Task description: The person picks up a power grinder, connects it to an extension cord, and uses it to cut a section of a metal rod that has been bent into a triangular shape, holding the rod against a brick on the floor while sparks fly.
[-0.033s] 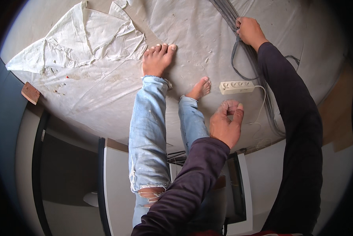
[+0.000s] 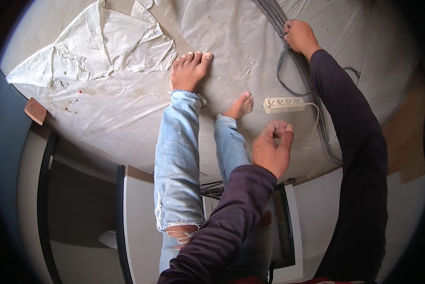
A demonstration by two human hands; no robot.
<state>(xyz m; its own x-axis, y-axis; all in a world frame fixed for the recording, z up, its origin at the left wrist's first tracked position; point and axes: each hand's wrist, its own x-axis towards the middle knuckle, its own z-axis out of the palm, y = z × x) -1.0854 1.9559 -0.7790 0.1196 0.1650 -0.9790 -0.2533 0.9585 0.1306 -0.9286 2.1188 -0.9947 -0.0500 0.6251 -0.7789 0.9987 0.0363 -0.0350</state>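
Hardly anything has moved since the earlier frame; the whole view has only slid a tiny bit, and both hands look the same. The right hand point(image 2: 301, 38) is at the long bundle of dark cables point(image 2: 273, 13). Its grip is closed on the cables, but I cannot tell how many it holds. The bundle lies on the floor point(image 2: 231, 42) and runs down past the right sleeve point(image 2: 347, 99). One dark loop point(image 2: 278, 71) bends out to the left of it. The left hand point(image 2: 271, 149) is up in front of the body, well apart from the cables. Its grip is narrow, with the thumb close to the curled fingers; I cannot tell if something thin is in it. Just above this hand in the view is a white power strip point(image 2: 284, 105). A crumpled white sheet point(image 2: 103, 45) lies near the bare left foot point(image 2: 191, 71).
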